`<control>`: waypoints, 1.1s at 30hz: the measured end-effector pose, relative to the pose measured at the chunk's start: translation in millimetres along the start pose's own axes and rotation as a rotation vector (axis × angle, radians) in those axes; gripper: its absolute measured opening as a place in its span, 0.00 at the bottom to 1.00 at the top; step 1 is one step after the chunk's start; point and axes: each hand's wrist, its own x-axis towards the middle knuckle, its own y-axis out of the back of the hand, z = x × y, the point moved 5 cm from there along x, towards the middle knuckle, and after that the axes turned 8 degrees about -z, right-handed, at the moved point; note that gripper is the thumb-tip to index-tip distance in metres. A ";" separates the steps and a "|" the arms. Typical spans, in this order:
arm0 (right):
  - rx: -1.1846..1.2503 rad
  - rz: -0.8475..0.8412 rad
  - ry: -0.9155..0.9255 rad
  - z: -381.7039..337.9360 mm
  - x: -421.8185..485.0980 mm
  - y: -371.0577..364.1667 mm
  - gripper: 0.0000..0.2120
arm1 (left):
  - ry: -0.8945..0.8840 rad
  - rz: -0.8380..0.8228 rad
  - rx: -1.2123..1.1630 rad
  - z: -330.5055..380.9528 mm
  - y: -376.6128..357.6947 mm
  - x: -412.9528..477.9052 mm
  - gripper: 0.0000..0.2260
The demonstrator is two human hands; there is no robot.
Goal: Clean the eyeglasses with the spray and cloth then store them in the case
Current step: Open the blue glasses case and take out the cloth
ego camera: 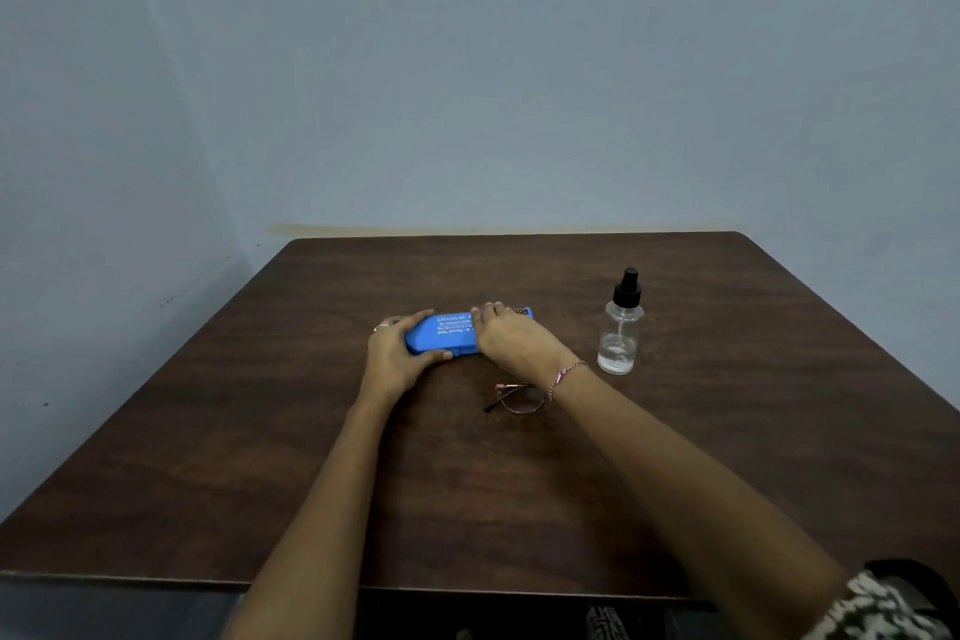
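Eyeglasses (pixel 514 398) lie on the brown tabletop (pixel 675 457), partly hidden under the right wrist. Just beyond, both hands hold the blue case (pixel 447 335): left hand (pixel 397 353) wraps its end, right hand (pixel 511 338) covers the top, seemingly closed. Spray bottle (pixel 621 327) stands right.

Bright blue case (pixel 444 334) with white lettering; dark brown wood-grain table (pixel 519 483); clear spray bottle (pixel 619 333), black cap; rose-gold eyeglasses (pixel 514 398).
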 end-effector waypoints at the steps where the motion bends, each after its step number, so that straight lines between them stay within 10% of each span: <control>1: -0.020 0.016 0.017 -0.8 1.3 -0.2 0.23 | 0.006 0.001 -0.008 -0.9 1.1 0.9 0.30; 33: 1.057 0.033 -0.117 73.9 52.5 6.9 0.14 | 0.170 0.031 -0.095 -19.3 3.7 8.5 0.42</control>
